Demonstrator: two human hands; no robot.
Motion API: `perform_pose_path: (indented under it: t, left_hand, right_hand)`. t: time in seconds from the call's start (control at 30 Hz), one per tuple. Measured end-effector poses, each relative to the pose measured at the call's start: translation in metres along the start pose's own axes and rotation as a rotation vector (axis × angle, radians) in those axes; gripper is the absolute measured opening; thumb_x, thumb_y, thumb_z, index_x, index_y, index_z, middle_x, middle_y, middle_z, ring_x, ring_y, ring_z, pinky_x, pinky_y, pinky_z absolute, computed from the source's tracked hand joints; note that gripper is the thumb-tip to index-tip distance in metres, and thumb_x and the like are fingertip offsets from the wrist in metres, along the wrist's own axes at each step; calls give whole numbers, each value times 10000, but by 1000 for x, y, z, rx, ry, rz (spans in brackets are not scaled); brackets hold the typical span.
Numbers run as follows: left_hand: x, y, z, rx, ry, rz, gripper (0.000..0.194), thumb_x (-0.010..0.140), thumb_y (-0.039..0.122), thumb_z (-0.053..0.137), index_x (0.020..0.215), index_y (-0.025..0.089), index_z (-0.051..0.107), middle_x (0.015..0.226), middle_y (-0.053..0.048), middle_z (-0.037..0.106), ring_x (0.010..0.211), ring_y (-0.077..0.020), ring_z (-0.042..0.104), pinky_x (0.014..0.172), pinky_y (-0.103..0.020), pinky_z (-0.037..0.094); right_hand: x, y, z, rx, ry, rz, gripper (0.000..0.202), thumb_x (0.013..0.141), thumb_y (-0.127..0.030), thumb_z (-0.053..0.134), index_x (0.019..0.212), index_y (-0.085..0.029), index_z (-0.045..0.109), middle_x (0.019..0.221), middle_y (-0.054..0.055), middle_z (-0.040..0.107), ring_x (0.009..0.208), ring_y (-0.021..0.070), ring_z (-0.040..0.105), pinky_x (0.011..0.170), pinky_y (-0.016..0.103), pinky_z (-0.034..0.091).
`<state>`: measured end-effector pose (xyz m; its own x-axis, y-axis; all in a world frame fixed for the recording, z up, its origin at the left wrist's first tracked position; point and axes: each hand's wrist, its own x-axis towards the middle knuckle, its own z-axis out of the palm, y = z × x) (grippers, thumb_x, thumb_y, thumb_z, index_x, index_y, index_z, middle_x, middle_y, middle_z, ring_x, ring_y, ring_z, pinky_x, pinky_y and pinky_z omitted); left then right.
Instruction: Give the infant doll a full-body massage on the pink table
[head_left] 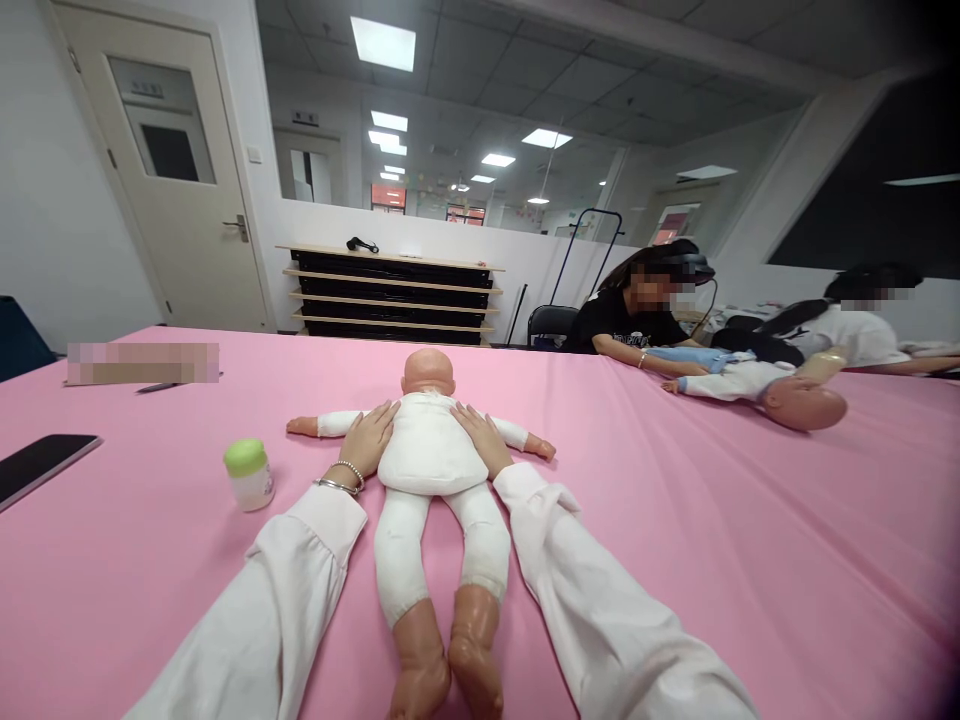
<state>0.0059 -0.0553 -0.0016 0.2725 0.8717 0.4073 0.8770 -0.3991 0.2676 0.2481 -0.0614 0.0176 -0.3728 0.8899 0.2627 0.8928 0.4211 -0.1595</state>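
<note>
Left hand: laid flat on the left side of the doll's torso, fingers extended and pointing away, not gripping; a bracelet and bangle circle the wrist.
Right hand: laid likewise on the torso's right side, fingers extended, grasping nothing.
Doll: lying in the middle of the table between the forearms, head far, feet near, arms stretched out left and right; white cloth body, bare feet.
Table cover: pink, with creases on the right.
Jar: upright, left of the left forearm, with a green lid.
Phone: lying farther left, cut off by the picture's edge.
Second doll: lying at the far right, its head toward the right.
Co-worker: in a black shirt and headset, behind the second doll, an arm beside it.
Second person: in white, farther right.
Shelf unit: beyond the table's far edge.
Door: far left.
</note>
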Motion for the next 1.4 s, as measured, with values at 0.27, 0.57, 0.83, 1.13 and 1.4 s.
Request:
perform_pose_path:
  t: [0.27,0.57,0.83,1.13,1.4]
  left_hand:
    - [-4,-10,4,138,6,-172,517,830,172,325,1342,190,396,1386,-61,416,1302,-228,319,1081,-489,177]
    - [-9,-12,-2,237,251,-494,497,783,127,342,1253,122,504,1432,-166,307,1349,-311,190,1032,-590,175]
    - [0,10,-4,168,139,-119,565,846,145,263,1410,158,247,1471,-82,244,1359,-219,196,1093,-510,133]
    - [-1,4,1,123,-25,-100,474,896,238,265,1360,198,351,1404,-67,386,1300,-248,324,1070,-540,169]
    - [-7,-12,0,240,69,-304,488,823,119,294,1256,208,500,1372,-74,433,1328,-281,254,1039,-626,106]
  right_hand:
    - [-4,22,12,-42,144,154,562,789,-85,352,1341,-185,373,1367,55,431,1262,174,373,1087,422,191]
    - [-12,33,9,-210,334,558,548,716,-56,372,1241,-145,502,1392,129,378,1324,298,250,1049,596,50]
    - [1,13,8,-65,230,111,558,853,-187,291,1407,-144,234,1471,87,223,1365,188,179,1102,435,133]
    - [1,13,13,-39,123,108,448,896,-238,306,1336,-200,382,1403,39,382,1297,170,324,1083,405,192]
    - [-6,28,15,-155,182,276,501,759,-68,393,1218,-233,510,1354,35,450,1284,218,333,1061,513,145]
